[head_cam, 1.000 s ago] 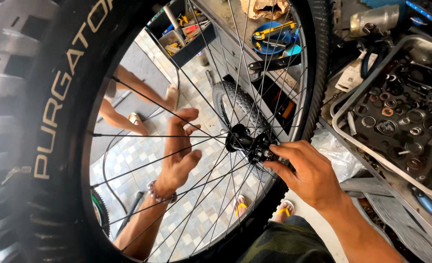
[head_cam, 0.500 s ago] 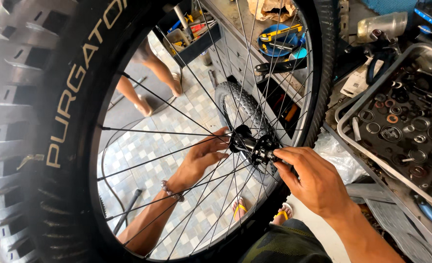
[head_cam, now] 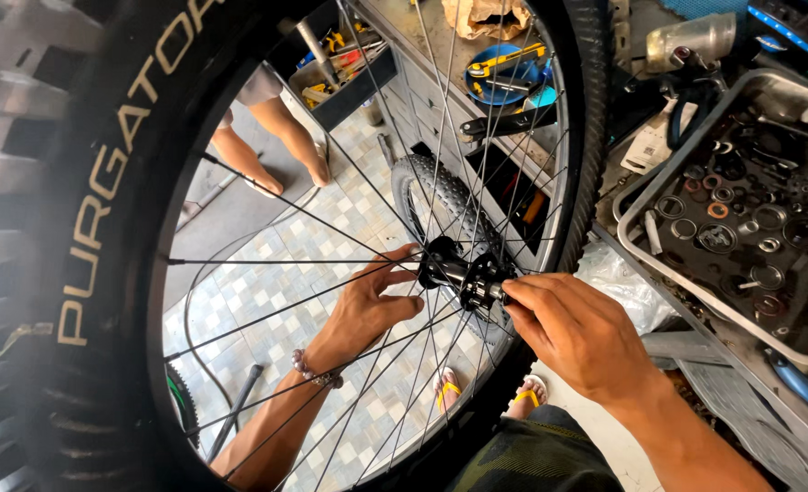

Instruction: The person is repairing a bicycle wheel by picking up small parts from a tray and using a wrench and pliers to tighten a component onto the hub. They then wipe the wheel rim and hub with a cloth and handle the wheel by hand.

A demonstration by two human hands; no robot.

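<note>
Checkered floor tiles (head_cam: 267, 282) show through the spokes of a big knobby bicycle wheel (head_cam: 103, 228) that fills the head view. Its black hub (head_cam: 459, 271) sits at the wheel's middle, between the two hands. On the far side of the hub, the left hand (head_cam: 368, 305) reaches through the spokes, fingers loosely spread, fingertips touching its end. On the near side, the right hand (head_cam: 577, 333) pinches the axle end; its fingertips hide the contact. Right of the hub, a metal tray (head_cam: 641, 196) of small rings is cut off by the frame.
</note>
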